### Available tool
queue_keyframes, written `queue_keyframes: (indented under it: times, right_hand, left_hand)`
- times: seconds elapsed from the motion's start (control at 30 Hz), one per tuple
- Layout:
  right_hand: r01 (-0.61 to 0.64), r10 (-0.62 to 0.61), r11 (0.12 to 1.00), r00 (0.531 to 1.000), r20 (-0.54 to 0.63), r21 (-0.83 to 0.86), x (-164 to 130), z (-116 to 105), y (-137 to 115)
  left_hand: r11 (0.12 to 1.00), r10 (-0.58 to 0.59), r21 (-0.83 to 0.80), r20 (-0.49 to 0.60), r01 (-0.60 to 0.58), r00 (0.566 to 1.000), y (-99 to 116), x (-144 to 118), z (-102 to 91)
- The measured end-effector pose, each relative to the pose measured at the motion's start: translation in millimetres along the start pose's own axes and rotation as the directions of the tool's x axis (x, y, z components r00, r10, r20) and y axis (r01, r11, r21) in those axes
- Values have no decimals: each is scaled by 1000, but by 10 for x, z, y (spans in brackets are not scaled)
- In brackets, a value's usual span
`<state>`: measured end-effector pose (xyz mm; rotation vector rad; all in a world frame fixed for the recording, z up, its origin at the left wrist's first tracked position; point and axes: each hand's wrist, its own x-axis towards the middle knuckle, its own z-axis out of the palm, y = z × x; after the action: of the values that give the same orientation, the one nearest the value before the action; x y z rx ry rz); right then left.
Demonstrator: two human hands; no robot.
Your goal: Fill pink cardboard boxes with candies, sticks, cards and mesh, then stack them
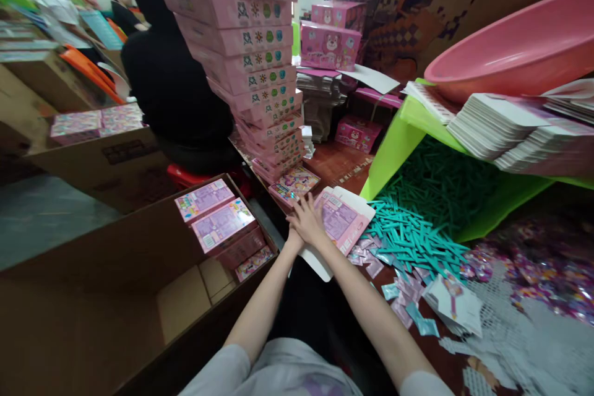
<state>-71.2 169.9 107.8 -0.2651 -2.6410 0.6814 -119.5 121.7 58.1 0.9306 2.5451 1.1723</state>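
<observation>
A pink and purple carton (343, 221) lies on the table edge in front of me, its white end flaps sticking out at both ends. My right hand (308, 221) rests at the carton's left side with its fingers stretched and slightly spread. Crossed close beneath it is my left hand (293, 236), whose fingers are mostly hidden. Just beyond my fingertips a printed pink box (297, 182) lies at the foot of a tall, leaning stack of pink boxes (260, 68).
Left stands a large cardboard box (116, 241) partly filled with purple boxes (223, 223). To the right are teal sticks (413, 238), small sachets (408, 294), white cards (455, 306) and a green bin (394, 136) under a pink basin (515, 43). A person in black (174, 74) sits ahead left.
</observation>
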Motion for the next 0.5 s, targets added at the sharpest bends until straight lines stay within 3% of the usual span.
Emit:
queue_keyframes:
  times: [0.1, 0.17, 0.23, 0.3, 0.5]
  right_hand:
    - [-154, 147, 988, 963, -226, -14, -506, -119, 284]
    - [-347, 315, 938, 848, -426, 3, -869, -224, 494]
    - [-505, 453, 862, 715, -533, 56, -1135, -295, 664]
    - [-580, 516, 811, 651, -556, 74, -1260, -321, 763]
    - [-543, 484, 839, 712, -509, 38, -1237, -295, 798]
  left_hand:
    - [991, 60, 122, 8, -61, 998, 43, 40, -74]
    - [983, 63, 176, -16, -59, 998, 101, 81, -110]
    - [978, 59, 205, -50, -48, 997, 180, 124, -120]
    - [976, 55, 216, -74, -38, 996, 263, 165, -106]
    - [981, -25, 190, -66, 37, 997, 326, 305, -108]
